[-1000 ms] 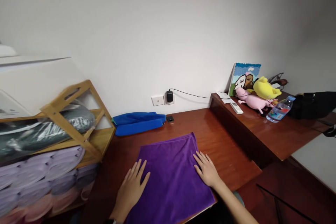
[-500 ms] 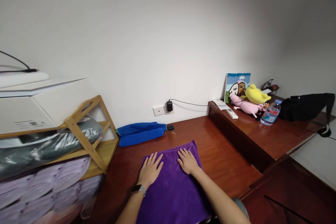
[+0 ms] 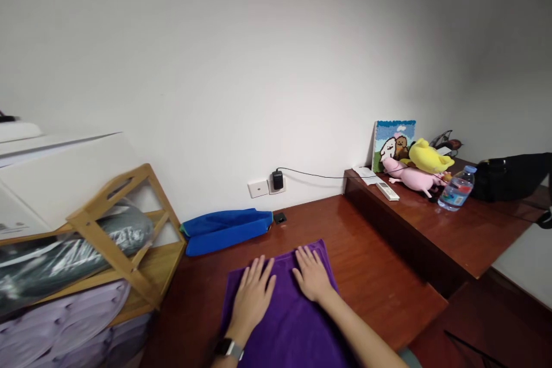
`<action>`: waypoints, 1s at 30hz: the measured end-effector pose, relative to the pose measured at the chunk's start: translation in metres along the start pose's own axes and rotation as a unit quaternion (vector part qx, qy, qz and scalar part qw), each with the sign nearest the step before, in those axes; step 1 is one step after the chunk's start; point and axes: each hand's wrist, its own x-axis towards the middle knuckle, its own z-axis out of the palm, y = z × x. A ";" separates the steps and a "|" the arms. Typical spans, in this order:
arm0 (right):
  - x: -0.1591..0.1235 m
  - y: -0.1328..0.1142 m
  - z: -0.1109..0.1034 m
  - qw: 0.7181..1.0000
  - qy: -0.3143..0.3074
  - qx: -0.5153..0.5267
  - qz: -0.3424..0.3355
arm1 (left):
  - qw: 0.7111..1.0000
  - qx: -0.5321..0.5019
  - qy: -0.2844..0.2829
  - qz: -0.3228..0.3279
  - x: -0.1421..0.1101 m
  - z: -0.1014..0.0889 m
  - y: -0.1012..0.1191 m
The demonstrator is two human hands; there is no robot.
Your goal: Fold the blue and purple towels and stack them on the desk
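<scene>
A purple cloth [image 3: 288, 316] lies spread on the reddish-brown wooden desk [image 3: 366, 264]. My left hand [image 3: 253, 298] rests flat on its left part, fingers stretched out, with a watch on the wrist. On the upper right part of the cloth lies my right hand [image 3: 313, 276], palm down and fingers extended. Neither hand grips the fabric. The cloth's near end runs out of the bottom of the view. Behind it, toward the wall, is a folded blue cloth item [image 3: 228, 231].
A wooden shelf [image 3: 142, 241] with a white box [image 3: 86, 172] stands left. A raised ledge at right holds a water bottle [image 3: 457, 190], plush toys [image 3: 414, 175], a remote [image 3: 387, 191] and a black bag [image 3: 509, 178]. A charger [image 3: 278, 179] is plugged into the wall.
The camera view has shifted slightly to the right. My left hand has moved a little up and inward on the cloth; my right hand stays flat near its upper right corner.
</scene>
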 end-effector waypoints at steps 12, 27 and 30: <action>0.031 0.057 -0.032 0.995 -0.054 -0.047 0.076 | 0.993 0.061 -0.049 -0.094 0.005 0.011 -0.032; 0.016 0.028 -0.014 0.998 -0.056 -0.024 0.013 | 0.979 0.092 -0.058 -0.172 -0.016 0.012 -0.059; 0.017 0.020 -0.022 0.998 -0.048 -0.034 0.039 | 0.980 0.106 -0.034 -0.166 -0.021 0.002 -0.055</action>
